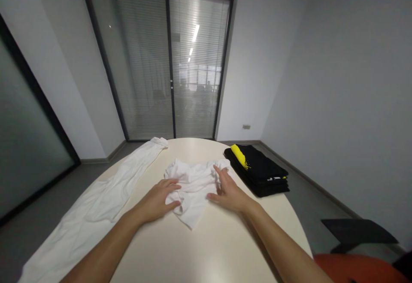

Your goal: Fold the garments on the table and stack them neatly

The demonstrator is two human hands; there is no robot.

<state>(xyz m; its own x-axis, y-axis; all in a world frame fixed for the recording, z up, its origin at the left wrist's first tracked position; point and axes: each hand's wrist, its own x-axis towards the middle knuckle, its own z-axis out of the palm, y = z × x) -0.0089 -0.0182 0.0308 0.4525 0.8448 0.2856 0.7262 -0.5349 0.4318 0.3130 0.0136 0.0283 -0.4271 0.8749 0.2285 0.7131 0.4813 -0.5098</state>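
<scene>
A crumpled white cloth garment point(196, 184) lies bunched on the table between my hands, one corner pointing toward me. My left hand point(161, 200) rests at its left edge, fingers spread and thumb apart. At its right side is my right hand point(230, 190), with fingers apart and the fingertips on or just over the fabric. Neither hand is closed on the cloth. To the left, a long white garment point(112, 193) stretches along the table's edge, partly hidden behind my left forearm.
A round cream table point(206, 253) carries everything. Folded black clothes point(260, 169) with a yellow patch point(238, 156) are stacked at the right. A chair with a red seat point(357, 268) and black armrest point(360, 231) stands at lower right. Glass panels with blinds point(144, 68) stand behind.
</scene>
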